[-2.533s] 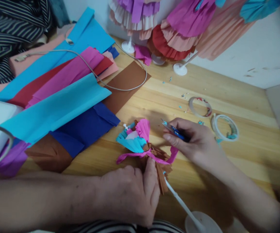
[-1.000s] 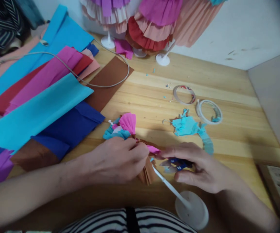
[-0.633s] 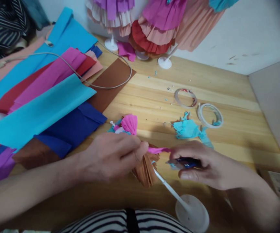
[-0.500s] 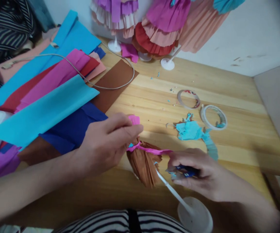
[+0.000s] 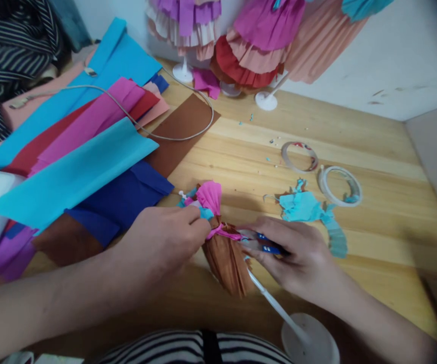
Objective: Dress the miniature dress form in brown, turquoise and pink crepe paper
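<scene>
A small doll-like figure lies tilted on a white stand (image 5: 269,296), with a brown pleated crepe-paper skirt (image 5: 226,263) and a pink and light-blue paper top (image 5: 209,196). A pink paper strip (image 5: 224,231) is wrapped around its waist. My left hand (image 5: 173,242) is closed on the figure at the waist; its fingertips are partly hidden. My right hand (image 5: 294,247) grips small blue-handled scissors (image 5: 265,243), probably thread snips. Their blades are at the right end of the pink strip, just above the skirt.
Coloured crepe-paper sheets (image 5: 78,172) and a grey cable (image 5: 173,137) spread over the left side. Two tape rolls (image 5: 340,186) and a crumpled light-blue paper piece (image 5: 301,206) lie at right. Finished paper dresses on stands (image 5: 258,71) line the wall.
My right hand has moved left, bringing the scissors to the pink strip, whose stretched free end now looks shorter. My left hand has lowered to the waist, uncovering the figure's pink and blue top.
</scene>
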Available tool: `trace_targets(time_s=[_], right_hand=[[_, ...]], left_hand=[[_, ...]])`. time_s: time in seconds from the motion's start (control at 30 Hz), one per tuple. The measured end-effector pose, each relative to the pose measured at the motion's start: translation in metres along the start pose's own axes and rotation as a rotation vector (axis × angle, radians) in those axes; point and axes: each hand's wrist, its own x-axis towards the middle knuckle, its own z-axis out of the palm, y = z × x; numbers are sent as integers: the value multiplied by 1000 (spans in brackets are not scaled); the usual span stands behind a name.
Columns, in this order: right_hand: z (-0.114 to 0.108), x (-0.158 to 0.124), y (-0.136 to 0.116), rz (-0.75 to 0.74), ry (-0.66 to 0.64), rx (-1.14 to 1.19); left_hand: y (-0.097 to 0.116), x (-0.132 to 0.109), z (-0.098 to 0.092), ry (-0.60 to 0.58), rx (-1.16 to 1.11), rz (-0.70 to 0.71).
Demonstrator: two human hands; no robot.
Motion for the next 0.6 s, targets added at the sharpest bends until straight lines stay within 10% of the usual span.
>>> trace_targets(time_s=[0.4,0.6], right_hand=[[-10,28,-3,-62,-35,130],[-17,32,9,-67,-259,47]], left_hand=[[11,0,0,-12,57,107],[29,-12,15,35,103,294]])
